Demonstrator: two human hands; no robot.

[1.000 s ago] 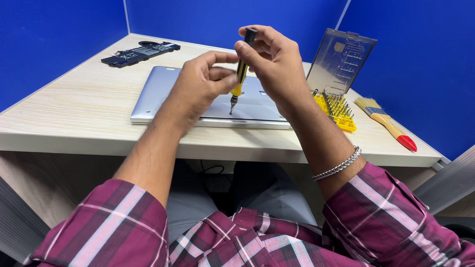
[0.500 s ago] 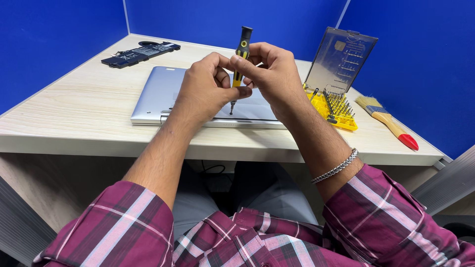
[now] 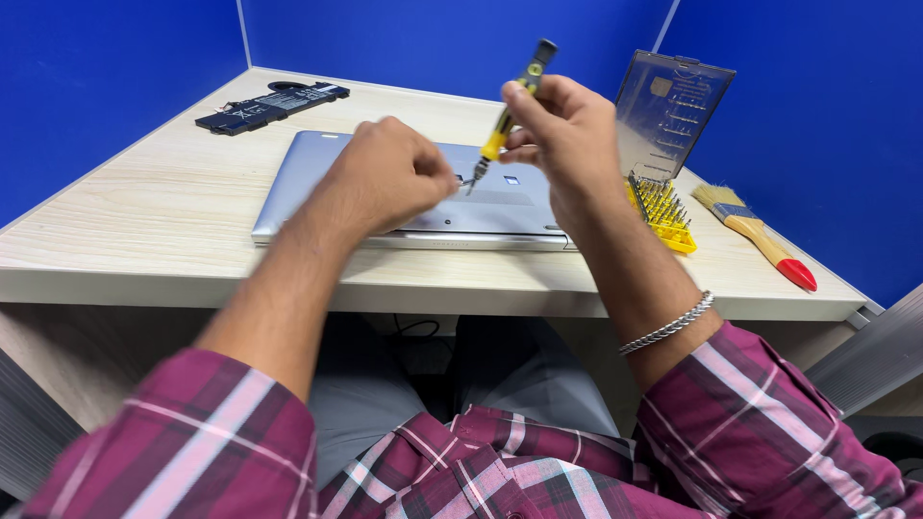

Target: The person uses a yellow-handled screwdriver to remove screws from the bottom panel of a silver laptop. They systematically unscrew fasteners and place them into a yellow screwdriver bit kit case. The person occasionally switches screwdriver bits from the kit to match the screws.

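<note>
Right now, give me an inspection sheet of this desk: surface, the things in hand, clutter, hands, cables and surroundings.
Surface: light wood-grain desk, corner-shaped, no spills seen.
Job's things: yellow and black screwdriver held tilted, tip down, above the silver laptop, which lies closed and flat.
Clutter: black battery pack at the far left; yellow bit tray with its clear lid standing open; paintbrush with a red handle tip near the right edge.
Hands: right hand grips the screwdriver; left hand is closed near its tip, contents hidden.
Cables: a dark cable under the desk.
Surroundings: blue partition walls around the desk.
</note>
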